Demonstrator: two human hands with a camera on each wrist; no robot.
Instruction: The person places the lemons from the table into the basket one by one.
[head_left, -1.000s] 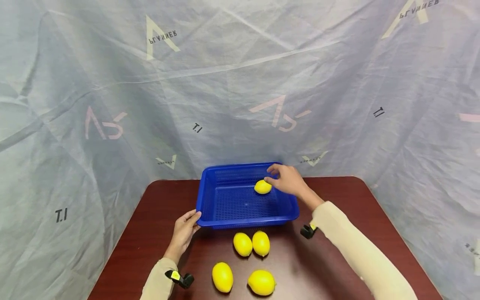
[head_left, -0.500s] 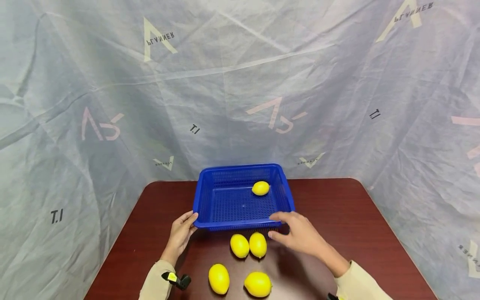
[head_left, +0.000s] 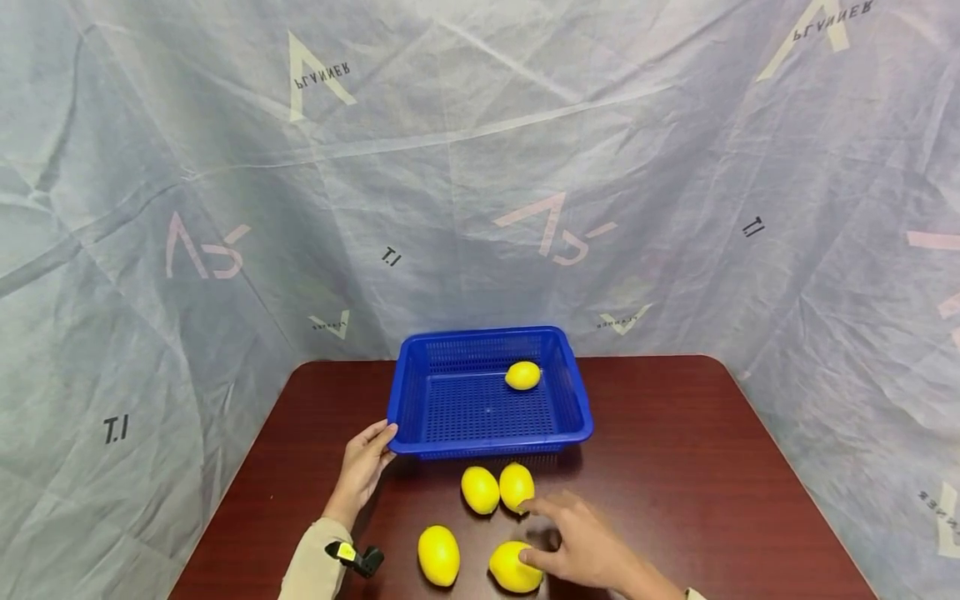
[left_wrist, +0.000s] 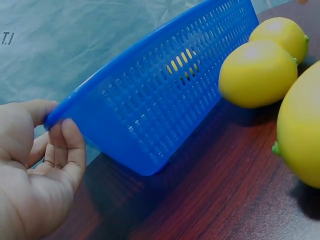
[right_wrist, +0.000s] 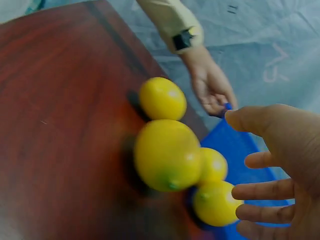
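Note:
A blue perforated plastic basket [head_left: 491, 445] stands at the back of the table with one lemon [head_left: 522, 376] inside, towards its far right. My left hand [head_left: 358, 473] grips its near left corner, thumb over the rim in the left wrist view. Two lemons lie side by side just in front of the basket, a left one [head_left: 480, 490] and a right one [head_left: 515, 485]. Closer to me are another lemon [head_left: 438, 556] and a lemon [head_left: 513, 568] at the right. Over that last lemon's right side hovers my right hand [head_left: 581, 540], fingers spread and holding nothing in the right wrist view.
The dark red wooden table [head_left: 690, 467] extends to both sides of the basket. A grey printed cloth [head_left: 450, 183] hangs behind the table and along its sides, close to the basket's far edge.
My right hand has left the lemon in the basket and come back over the basket's front rim to the near right lemon. My left hand keeps its hold on the corner.

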